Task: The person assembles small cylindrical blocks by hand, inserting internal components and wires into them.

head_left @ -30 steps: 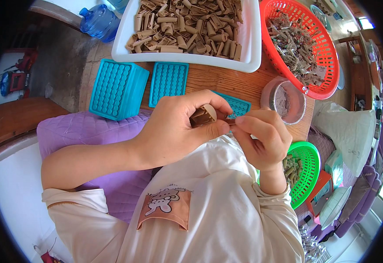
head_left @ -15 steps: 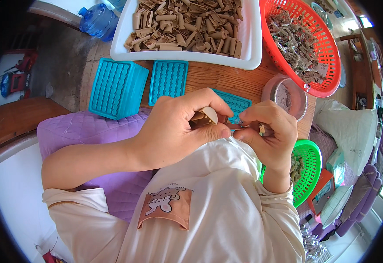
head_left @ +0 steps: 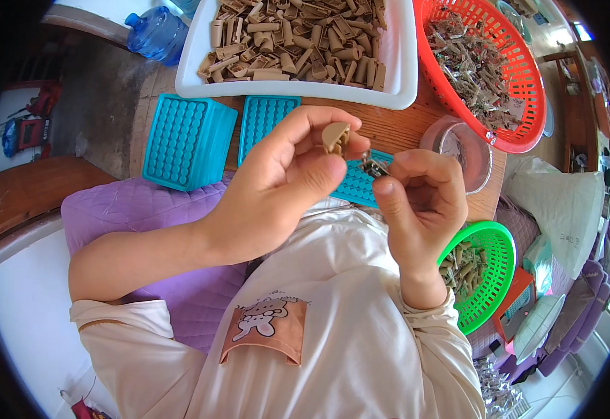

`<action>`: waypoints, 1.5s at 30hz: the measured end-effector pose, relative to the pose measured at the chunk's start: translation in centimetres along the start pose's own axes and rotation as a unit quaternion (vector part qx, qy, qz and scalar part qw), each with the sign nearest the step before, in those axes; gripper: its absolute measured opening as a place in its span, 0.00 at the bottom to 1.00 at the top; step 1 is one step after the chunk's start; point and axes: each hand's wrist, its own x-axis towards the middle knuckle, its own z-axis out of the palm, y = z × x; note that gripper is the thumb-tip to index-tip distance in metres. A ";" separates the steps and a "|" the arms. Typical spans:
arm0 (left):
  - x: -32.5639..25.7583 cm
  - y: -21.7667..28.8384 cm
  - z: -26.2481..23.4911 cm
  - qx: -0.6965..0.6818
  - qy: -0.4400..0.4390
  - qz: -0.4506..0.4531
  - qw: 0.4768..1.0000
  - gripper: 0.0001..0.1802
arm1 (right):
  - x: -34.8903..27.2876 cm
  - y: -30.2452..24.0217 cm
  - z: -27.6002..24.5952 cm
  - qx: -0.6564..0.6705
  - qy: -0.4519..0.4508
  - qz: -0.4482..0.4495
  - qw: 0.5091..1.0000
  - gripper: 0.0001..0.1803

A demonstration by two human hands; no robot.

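Note:
My left hand (head_left: 287, 178) pinches a small tan plastic clip piece (head_left: 335, 136) between thumb and fingers, held up over the table's near edge. My right hand (head_left: 420, 199) is just to its right, its thumb and forefinger closed on a small dark metal spring part (head_left: 373, 166). The metal part sits a little below and right of the tan piece, close to it without clearly touching. Both hands hover above a turquoise moulded tray (head_left: 357, 185) that is partly hidden behind them.
A white tray (head_left: 397, 70) full of tan pieces lies at the back, a red basket (head_left: 528, 91) of metal parts to its right. Two turquoise trays (head_left: 186, 140) sit on the left, a round clear container (head_left: 467, 150) and a green basket (head_left: 490, 279) on the right.
Both hands have come apart slightly and lifted: the tan piece now stands free in the left fingers, and the right hand has drawn the metal part just away from it.

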 end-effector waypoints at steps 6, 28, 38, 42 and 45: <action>0.0 0.2 0.2 0.006 -0.019 0.021 1.000 0.23 | 0.0 0.7 0.9 -0.034 0.043 -0.083 0.995 0.09; 0.3 1.2 0.3 0.130 -0.006 0.037 0.991 0.22 | -1.1 2.2 1.8 0.031 0.008 -0.008 0.999 0.11; 0.6 1.3 0.0 0.021 0.009 0.041 0.999 0.21 | -1.9 2.3 3.4 0.150 0.000 0.061 0.987 0.17; 0.8 1.5 -0.2 -0.014 0.001 0.044 0.999 0.21 | -1.7 2.0 3.7 0.173 0.020 0.085 0.981 0.24; 1.3 1.5 -0.6 -0.118 -0.005 -0.024 0.993 0.22 | -1.0 2.0 3.8 0.197 0.030 0.104 0.975 0.27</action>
